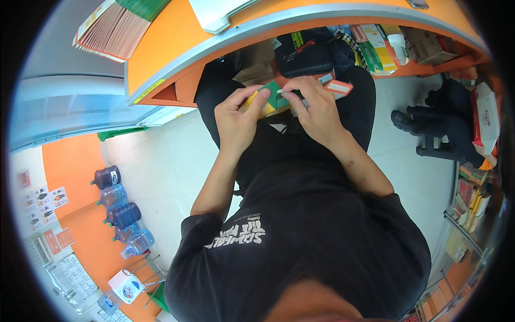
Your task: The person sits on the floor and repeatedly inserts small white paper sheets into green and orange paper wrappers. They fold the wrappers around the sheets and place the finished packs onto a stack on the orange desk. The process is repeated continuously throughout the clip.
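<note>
A flat green and yellow cardboard piece (272, 90) is held above my lap, close to the counter's edge. My left hand (238, 115) is closed on its left end, with the thumb on top. My right hand (315, 104) is pinched at the right side of the cardboard. A small pale bit shows at its fingertips, too small to name. An orange and white cardboard strip (340, 87) sticks out beyond the right hand's knuckles; whether it joins the green piece is hidden.
An orange counter (177, 32) with a metal edge curves ahead. On it lie a stack of folded cartons (115, 32) and a white sheet (220, 11). Below, a shelf holds a black case (306, 59). Another person (450, 118) sits at right; water bottles (126, 214) stand left.
</note>
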Tool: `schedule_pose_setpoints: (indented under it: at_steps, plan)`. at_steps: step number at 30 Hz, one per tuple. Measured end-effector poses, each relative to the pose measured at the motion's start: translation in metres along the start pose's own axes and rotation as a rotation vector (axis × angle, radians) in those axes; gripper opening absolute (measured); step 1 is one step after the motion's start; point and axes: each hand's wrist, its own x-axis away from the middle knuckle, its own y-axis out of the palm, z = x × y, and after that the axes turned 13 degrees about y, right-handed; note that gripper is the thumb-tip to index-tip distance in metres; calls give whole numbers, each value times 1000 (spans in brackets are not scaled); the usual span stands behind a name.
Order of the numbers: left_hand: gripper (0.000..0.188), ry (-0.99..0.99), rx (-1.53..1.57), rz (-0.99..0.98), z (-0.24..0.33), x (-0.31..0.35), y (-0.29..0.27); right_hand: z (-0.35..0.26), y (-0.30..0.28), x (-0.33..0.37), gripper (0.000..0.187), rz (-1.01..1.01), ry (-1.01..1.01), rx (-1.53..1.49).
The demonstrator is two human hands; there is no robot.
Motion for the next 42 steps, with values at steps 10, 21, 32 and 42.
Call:
schedule_pose_setpoints:
  at_steps: [10,21,32,42]
  plan:
    - [21,-107,145,-229,-11,-10,-1,17,6,0,14,-40,33,-68]
    - [20,5,76,-424,-14,-28,-2,24,-8,-16,17,-417,455,-284]
    - [21,-481,531,-214,-53,-58,-20,47,11,-25,51,-62,24,-56]
    - [14,-129,293,-6,-71,-49,19,66,31,-10,16,23,445,-479]
